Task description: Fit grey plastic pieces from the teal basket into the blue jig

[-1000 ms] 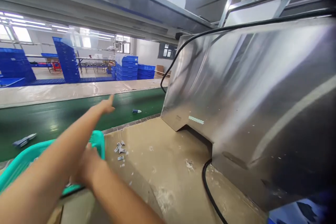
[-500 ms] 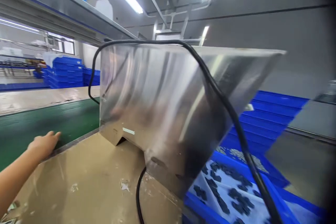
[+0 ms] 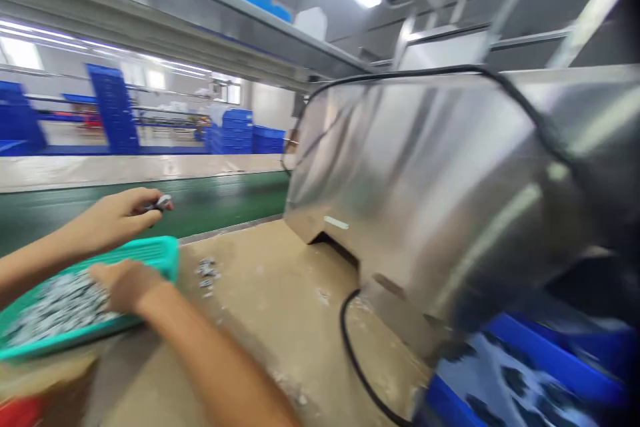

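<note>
The left hand (image 3: 117,213) pinched a small metal part (image 3: 163,201) above a teal tray (image 3: 165,255) on the table (image 3: 270,320) — the right hand (image 3: 127,285) lay open on the heap of grey metal parts (image 3: 60,310) inside it. A few loose bits (image 3: 206,271) sat just beside the tray, left of a stainless hopper (image 3: 415,193).

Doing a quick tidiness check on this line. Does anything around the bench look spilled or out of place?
Yes: a few small metal parts lie loose on the tan work surface, just outside the teal tray. They look odd because similar parts are heaped inside the tray, so these seem spilled.
</note>
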`<state>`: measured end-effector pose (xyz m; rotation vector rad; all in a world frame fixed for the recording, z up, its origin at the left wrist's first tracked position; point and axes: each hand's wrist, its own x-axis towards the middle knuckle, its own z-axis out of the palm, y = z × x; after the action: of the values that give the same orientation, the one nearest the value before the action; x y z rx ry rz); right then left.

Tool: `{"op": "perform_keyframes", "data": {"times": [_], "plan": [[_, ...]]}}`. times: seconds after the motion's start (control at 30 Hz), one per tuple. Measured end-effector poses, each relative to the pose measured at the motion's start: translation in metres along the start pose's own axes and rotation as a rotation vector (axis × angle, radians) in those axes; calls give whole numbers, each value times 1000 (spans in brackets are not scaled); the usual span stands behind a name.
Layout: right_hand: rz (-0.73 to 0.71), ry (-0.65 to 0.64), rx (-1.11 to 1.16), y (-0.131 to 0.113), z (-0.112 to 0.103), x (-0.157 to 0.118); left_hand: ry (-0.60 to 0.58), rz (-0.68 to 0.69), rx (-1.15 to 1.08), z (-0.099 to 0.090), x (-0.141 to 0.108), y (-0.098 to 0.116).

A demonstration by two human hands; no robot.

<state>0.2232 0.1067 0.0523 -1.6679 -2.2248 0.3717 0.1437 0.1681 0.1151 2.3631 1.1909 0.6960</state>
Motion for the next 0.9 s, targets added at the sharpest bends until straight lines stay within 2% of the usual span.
{"op": "perform_keyframes", "data": {"times": [0.07,0.2,0.27,0.37,0.53,0.63,0.73,0.83,0.9], "plan": [[-79,-31,-22,-11,17,12,37,-49,-110,-20,-35,-15],[-179,88,-5,-1,32,26,145,-258,-263,-50,-84,-61],[-217,148,38,7,32,30,177,-309,-327,-56,-103,-81],[-225,229,129,11,30,33,207,-304,-369,-51,-121,-98],[-237,293,272,-9,20,31,216,-278,-434,-27,-118,-97],[-283,345,328,-30,11,23,120,-256,-581,-18,-112,-90],[-375,456,303,-46,8,14,40,-241,-795,-16,-115,-85],[-471,551,252,-58,10,9,81,-269,-1001,-18,-123,-83],[-505,568,282,-64,11,9,130,-304,-1100,-22,-131,-84]]}}
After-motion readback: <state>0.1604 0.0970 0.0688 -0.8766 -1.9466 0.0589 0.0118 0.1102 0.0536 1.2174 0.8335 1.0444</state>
